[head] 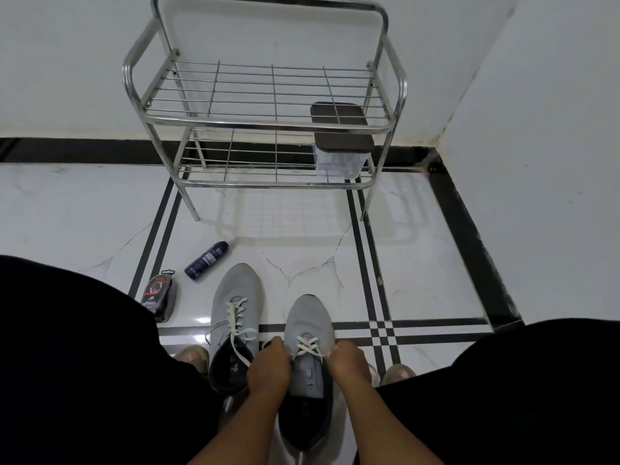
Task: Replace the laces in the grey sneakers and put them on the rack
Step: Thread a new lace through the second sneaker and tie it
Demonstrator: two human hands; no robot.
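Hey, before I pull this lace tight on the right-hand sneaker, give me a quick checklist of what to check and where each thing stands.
1. Left hand has a grip on its side of the lace: ok, fingers curled at the eyelets.
2. Right hand has a grip on the other side: ok, it pinches the lace end.
3. White lace crosses evenly on the right-hand sneaker: ok for the crossings that show; upper eyelets are hidden by the hands.
4. Left-hand sneaker laced and tied: not ok, its lace hangs loose.
5. Rack top shelf has room for both: ok.
6. Lace ends equal in length: cannot tell.
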